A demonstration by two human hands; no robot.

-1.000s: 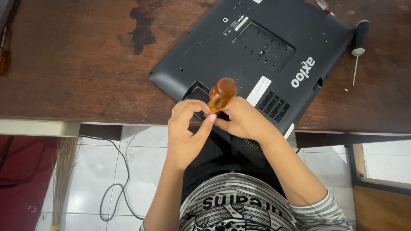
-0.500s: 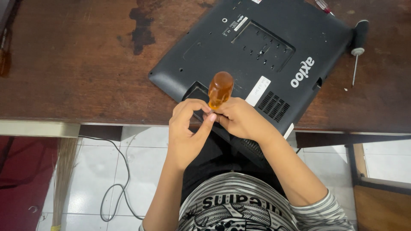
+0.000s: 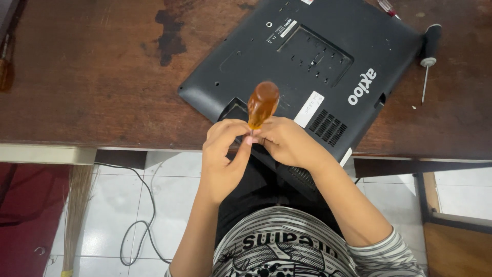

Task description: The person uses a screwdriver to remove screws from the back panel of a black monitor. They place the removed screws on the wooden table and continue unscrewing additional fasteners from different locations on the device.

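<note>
Upright now, amber screwdriver handle (image 3: 263, 104); both hands' (image 3: 256, 146) grip pinches its shaft.

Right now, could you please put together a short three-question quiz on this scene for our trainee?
1. True or false: the laptop lies with its underside facing up.
2. What do the left hand and right hand both meet at? A) the amber-handled screwdriver B) a cable C) a broom
3. Where is the black-handled screwdriver?

Key
1. True; the vents and label patches show.
2. A; its handle stands above the fingers, near the laptop's front edge.
3. On the wooden table, just right of the laptop, untouched.
</note>
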